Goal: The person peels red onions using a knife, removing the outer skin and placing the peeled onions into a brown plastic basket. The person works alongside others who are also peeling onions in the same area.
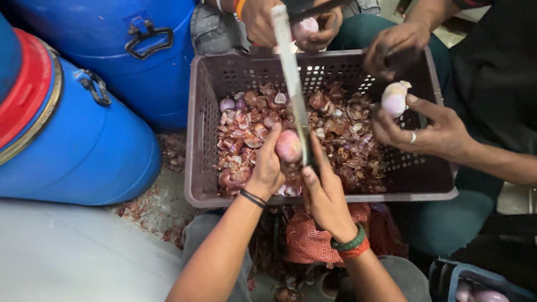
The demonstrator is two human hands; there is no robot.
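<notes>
Onion [288, 146], peeled to a pale pink and smooth-skinned, sits over the middle of the crate [196, 168], pinched in the fingers of the left hand [267, 168], whose thumb and fingertips close tightly around its left side. Just to its right runs the long steel blade of a knife [293, 84], held upright and touching or nearly touching the onion; the right hand [324, 196] wraps shut around the knife's lower end, thumb raised along the blade. The brownish perforated plastic crate below holds a heap of reddish-purple onion skins [347, 140] and a few small peeled bulbs. Across the crate, other people's hands work: one with a ring holds a peeled onion [394, 99] at the right, another pair grips one at the top edge. Blue drums [112, 140] stand to the left, and an orange mesh sack [313, 240] lies under the right wrist.
</notes>
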